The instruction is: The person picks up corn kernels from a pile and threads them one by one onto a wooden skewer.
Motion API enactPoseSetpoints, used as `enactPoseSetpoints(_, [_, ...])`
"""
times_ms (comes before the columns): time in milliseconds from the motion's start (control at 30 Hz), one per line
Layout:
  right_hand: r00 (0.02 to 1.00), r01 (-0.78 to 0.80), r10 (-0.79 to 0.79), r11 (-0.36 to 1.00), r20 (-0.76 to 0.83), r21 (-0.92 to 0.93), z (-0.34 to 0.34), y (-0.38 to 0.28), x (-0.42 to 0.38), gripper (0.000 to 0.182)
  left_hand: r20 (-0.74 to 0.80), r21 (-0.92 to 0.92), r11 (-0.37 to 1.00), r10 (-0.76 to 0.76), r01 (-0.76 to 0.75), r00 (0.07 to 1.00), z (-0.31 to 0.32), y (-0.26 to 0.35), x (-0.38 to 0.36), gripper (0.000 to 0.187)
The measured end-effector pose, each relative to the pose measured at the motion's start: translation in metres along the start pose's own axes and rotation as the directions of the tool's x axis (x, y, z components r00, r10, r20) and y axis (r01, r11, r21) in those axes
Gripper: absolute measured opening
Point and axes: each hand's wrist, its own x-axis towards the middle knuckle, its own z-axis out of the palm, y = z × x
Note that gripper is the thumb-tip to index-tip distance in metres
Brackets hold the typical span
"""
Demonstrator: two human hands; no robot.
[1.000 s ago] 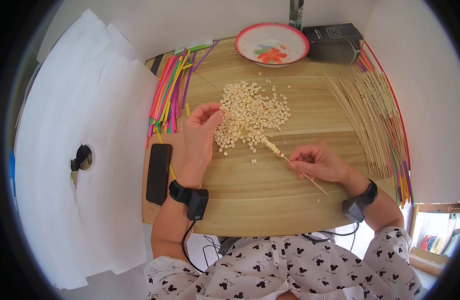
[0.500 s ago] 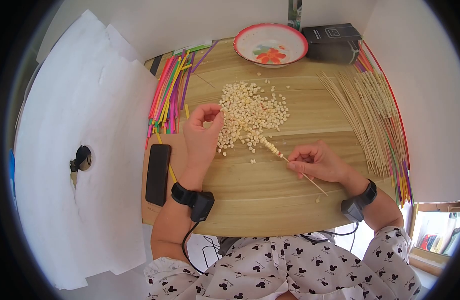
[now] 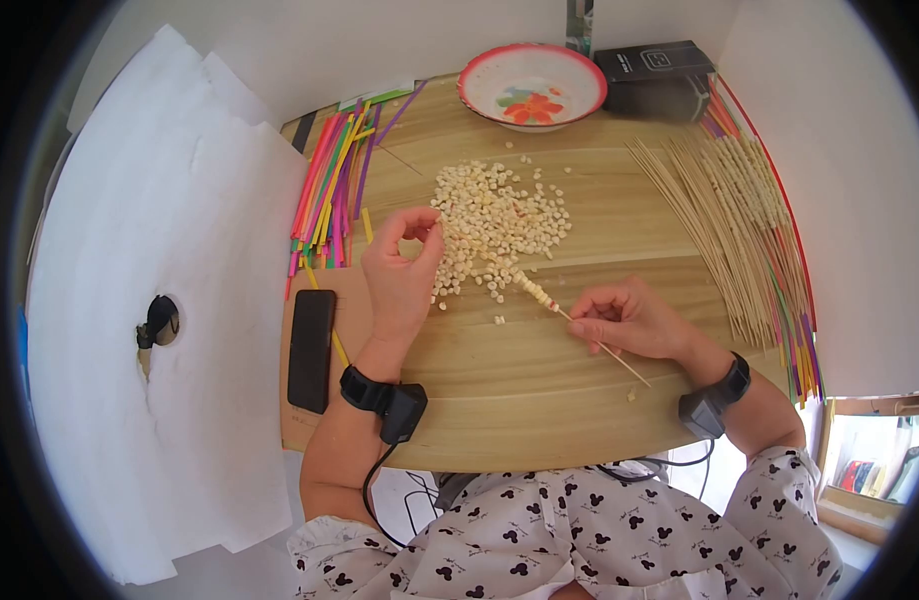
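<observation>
A pile of small pale beads (image 3: 499,222) lies in the middle of the wooden table (image 3: 539,400). My left hand (image 3: 399,272) rests at the pile's left edge, thumb and forefinger pinched together; whether a bead sits between them I cannot tell. My right hand (image 3: 629,320) grips a thin wooden skewer (image 3: 591,338) that points up-left toward the pile. Several beads are threaded on the skewer's tip (image 3: 532,289).
Coloured sticks (image 3: 331,188) lie at the left, a black phone (image 3: 310,335) beside my left wrist. Many bare skewers (image 3: 724,215) fan out at the right. A flowered bowl (image 3: 531,85) and a black box (image 3: 654,70) stand at the back. White paper (image 3: 169,330) covers the left.
My left hand has drawn back slightly from the pile and closed thumb and forefinger into a pinch. The right hand with the skewer has hardly moved.
</observation>
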Motion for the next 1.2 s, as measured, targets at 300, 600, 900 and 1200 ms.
enactPoseSetpoints(300, [1.000,0.007,-0.007,1.000,-0.005,-0.010,0.000,0.001,0.000,0.014,0.014,-0.009,1.000,-0.023,0.023,1.000,0.002,0.000,-0.003,0.014])
enactPoseSetpoints(600, [1.000,0.018,-0.018,1.000,-0.018,0.006,0.000,0.003,0.001,0.013,0.074,0.008,1.000,-0.014,0.013,0.997,0.009,0.005,-0.010,0.014])
enactPoseSetpoints(900, [0.998,0.047,-0.047,0.999,-0.032,-0.013,0.000,0.002,0.001,0.014,0.203,0.028,0.999,-0.049,0.045,0.978,0.018,0.015,-0.021,0.015])
enactPoseSetpoints(1200, [0.998,0.056,-0.056,0.998,-0.030,-0.004,0.000,0.005,0.002,0.014,0.251,-0.029,0.998,-0.054,0.063,0.967,0.022,0.018,-0.027,0.017])
